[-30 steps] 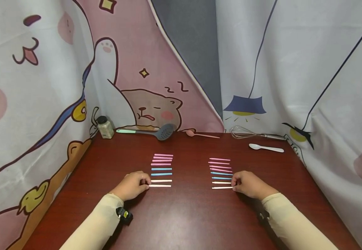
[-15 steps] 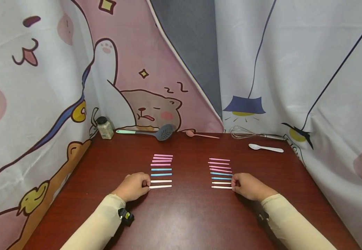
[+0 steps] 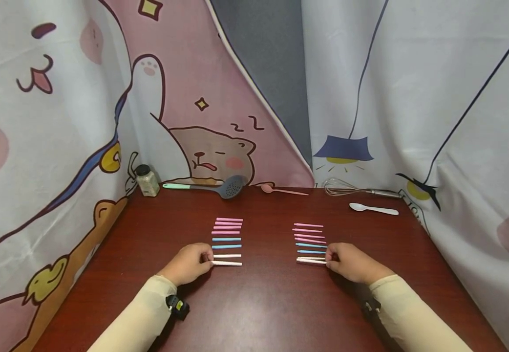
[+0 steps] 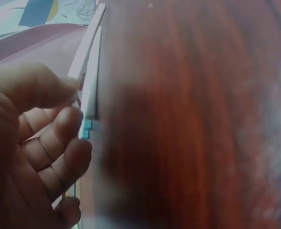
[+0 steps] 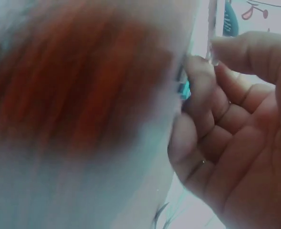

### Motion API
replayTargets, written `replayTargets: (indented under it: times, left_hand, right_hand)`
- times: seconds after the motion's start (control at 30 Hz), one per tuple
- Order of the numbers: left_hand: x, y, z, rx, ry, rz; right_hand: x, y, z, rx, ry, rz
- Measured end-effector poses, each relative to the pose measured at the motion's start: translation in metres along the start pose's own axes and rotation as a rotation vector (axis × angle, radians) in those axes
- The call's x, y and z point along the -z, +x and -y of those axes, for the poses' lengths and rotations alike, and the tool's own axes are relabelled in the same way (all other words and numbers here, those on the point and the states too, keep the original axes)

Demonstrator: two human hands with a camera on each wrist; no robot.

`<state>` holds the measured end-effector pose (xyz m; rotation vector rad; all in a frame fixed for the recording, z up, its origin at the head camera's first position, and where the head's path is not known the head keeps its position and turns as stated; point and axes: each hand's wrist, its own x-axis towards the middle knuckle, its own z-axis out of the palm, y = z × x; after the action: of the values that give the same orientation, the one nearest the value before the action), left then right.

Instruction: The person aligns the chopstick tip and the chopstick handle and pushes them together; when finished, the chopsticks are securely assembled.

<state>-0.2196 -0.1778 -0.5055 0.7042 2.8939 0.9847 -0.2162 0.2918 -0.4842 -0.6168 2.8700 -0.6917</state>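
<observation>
My left hand [image 3: 187, 264] pinches the outer end of the nearest slim white stick [image 3: 228, 264] in the left column, between thumb and fingertips. In the left wrist view the thumb and fingers [image 4: 69, 124] are at that stick's end. Across from it, my right hand [image 3: 354, 262] pinches the outer end of a slim white stick [image 3: 309, 261] in the right column. This stick lies right against its white neighbour at the left end. Above the white ones, each column has blue sticks [image 3: 226, 247] and pink sticks [image 3: 227, 227]. The right column's sticks have narrower left tips.
Along the back of the brown table [image 3: 263, 303] lie a slotted skimmer [image 3: 230, 187], a pink spoon [image 3: 276, 189] and a whisk [image 3: 347, 187]. A white spoon [image 3: 371, 209] is at the back right, a black-capped jar [image 3: 147, 182] at the back left. Printed curtains surround the table.
The white stick in my right hand has shifted slightly away from me, up to its white neighbour. My left hand and its stick have moved slightly right.
</observation>
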Motion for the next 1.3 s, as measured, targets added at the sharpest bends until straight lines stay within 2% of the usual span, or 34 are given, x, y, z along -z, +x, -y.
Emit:
replayTargets:
  times: [0.13, 0.23, 0.47, 0.63, 0.77, 0.93, 1.13, 1.3]
  left_hand:
    - [0.0, -0.001, 0.0, 0.028, -0.172, -0.026]
    - [0.001, 0.0, -0.003, 0.044, -0.273, -0.071]
    - [0.003, 0.006, -0.021, -0.026, -0.473, -0.173]
    - [0.005, 0.013, -0.037, -0.068, -0.594, -0.214]
    - [0.008, 0.019, -0.048, -0.095, -0.652, -0.267]
    - [0.008, 0.025, -0.057, -0.131, -0.702, -0.309]
    - [0.005, 0.025, -0.064, -0.137, -0.746, -0.364]
    - [0.002, 0.02, -0.069, -0.158, -0.754, -0.374]
  right_hand:
    - [0.006, 0.0, 0.001, 0.015, 0.065, -0.04]
    - [0.009, 0.0, 0.003, 0.033, 0.135, -0.075]
    - [0.011, 0.002, 0.015, 0.064, 0.401, -0.133]
    - [0.012, 0.004, 0.025, 0.12, 0.562, -0.219]
    - [0.016, 0.007, 0.036, 0.153, 0.603, -0.283]
    - [0.02, 0.009, 0.05, 0.149, 0.631, -0.326]
    - [0.024, 0.01, 0.066, 0.12, 0.661, -0.369]
    - [0.024, 0.005, 0.08, 0.104, 0.7, -0.368]
